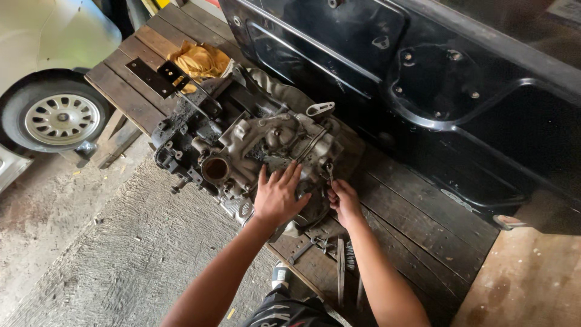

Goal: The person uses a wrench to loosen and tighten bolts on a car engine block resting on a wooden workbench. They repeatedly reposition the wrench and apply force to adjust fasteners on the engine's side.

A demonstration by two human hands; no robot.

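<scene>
Loose tools [339, 266] lie nearest me on wooden bench [417, 224]. Left hand [277, 195] spread flat, fingers splayed, pressing greasy gearbox casing [254, 151] at bench's near-left edge. Right hand [345, 201] curled tight round small wrench [330, 172], set against casing's right side. Yellow rag [200, 60] far left.

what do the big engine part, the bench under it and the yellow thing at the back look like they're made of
Engine part: looks like cast metal, dull grey, with dark grime on its left side. The left hand lies flat on it.
Bench: wooden planks, dark and worn, with visible grain and gaps.
Yellow thing: probably cloth, since it is crumpled and folded.
</scene>
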